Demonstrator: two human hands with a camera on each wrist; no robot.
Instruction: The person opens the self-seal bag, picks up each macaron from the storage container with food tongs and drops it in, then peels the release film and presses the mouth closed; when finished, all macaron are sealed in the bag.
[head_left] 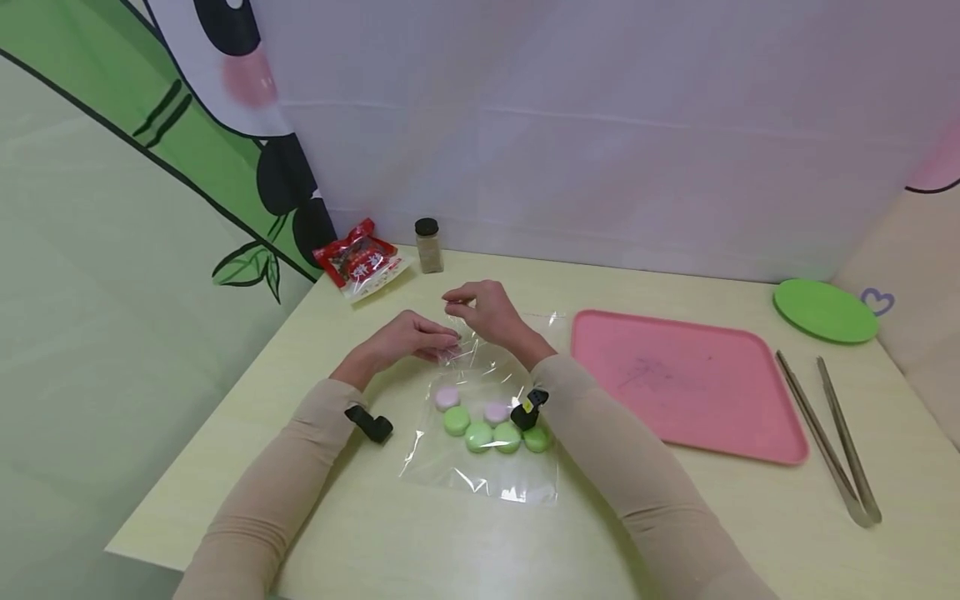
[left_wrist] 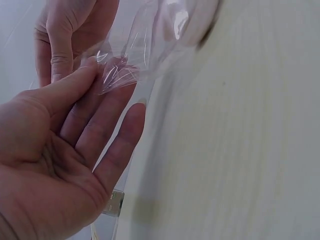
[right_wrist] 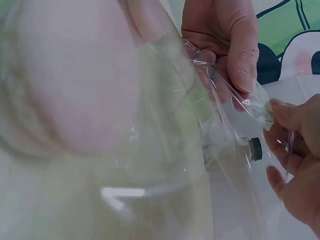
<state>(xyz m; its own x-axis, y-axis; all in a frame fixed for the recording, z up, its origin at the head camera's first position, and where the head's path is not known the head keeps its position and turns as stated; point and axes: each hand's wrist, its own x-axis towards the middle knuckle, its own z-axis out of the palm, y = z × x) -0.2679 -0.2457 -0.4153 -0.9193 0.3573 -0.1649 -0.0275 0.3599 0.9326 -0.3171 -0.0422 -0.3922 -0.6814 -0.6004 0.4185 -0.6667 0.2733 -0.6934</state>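
Note:
A clear plastic bag lies on the table with several green macarons and two pale pink macarons inside. My left hand pinches the bag's far end between thumb and fingers, as the left wrist view also shows. Just to its right, my right hand pinches the bag's edge, the fingertips of both hands close together. In the right wrist view the film stretches down from the right hand, and a pink macaron looms blurred up close.
Right of the bag lies a pink tray, with metal tongs beside it and a green plate at the far right. Behind the hands are a red and white packet and a small black-capped jar.

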